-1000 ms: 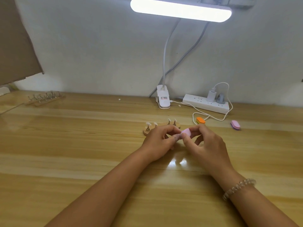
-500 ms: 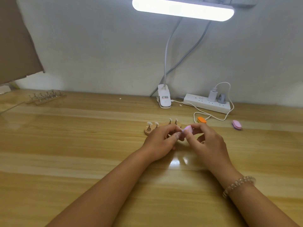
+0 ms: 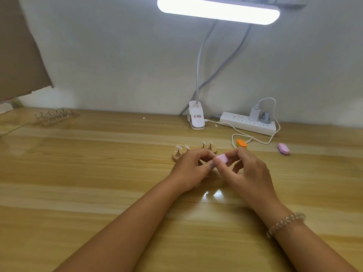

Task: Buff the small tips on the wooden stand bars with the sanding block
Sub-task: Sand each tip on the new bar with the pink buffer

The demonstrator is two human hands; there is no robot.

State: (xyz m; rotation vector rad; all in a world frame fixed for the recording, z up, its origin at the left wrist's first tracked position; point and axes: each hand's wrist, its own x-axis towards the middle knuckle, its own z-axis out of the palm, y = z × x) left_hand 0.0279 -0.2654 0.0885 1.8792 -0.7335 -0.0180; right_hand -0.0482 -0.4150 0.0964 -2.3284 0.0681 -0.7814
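**Buffing under way: block at the left fingertips**

The wooden stand bar (image 3: 213,149) lay mid-bench (image 3: 98,173), with white tips (image 3: 178,147) standing on it just behind the hands. My read: brace the work with the left hand (image 3: 188,169) and run the sanding block (image 3: 222,159) in short, light, flat strokes. The left hand was curled, fingertips pinched against the block's near end. What they pinched was too small to tell. The right hand (image 3: 249,173) held the block in a narrow thumb-and-finger grip. An orange block (image 3: 241,143) and a spare pink block (image 3: 283,149) sat further right.
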